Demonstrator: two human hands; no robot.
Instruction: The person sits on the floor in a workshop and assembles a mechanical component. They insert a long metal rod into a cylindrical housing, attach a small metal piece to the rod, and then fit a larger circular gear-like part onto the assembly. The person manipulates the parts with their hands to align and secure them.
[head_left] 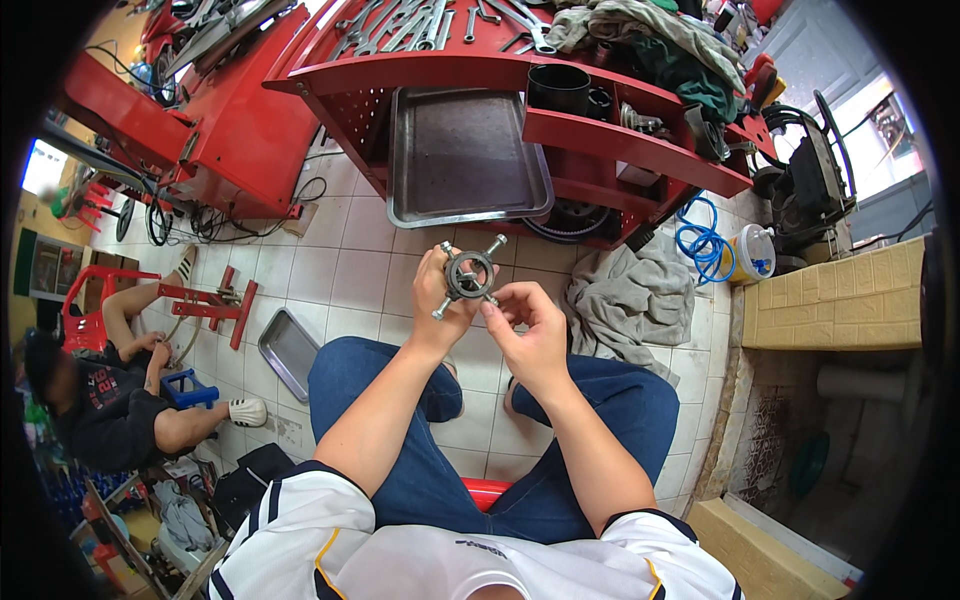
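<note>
In front of my knees I hold up a dark metal ring [451, 271] with several silver bolts sticking out around it. My left hand [430, 300] grips the ring from below and the left side, its fingers partly hidden behind the metal. At the ring's lower right, the thumb and fingertips of my right hand [532, 325] are pinched together on a short silver bolt [491, 299]. The bolt's tip is mostly covered by those fingers.
Ahead stands a red tool cart [420, 72] with wrenches on top and a metal tray [470, 160] jutting out below. A grey cloth [630, 300] lies on the right, a smaller tray [288, 352] on the left. A seated person [110, 400] is at far left.
</note>
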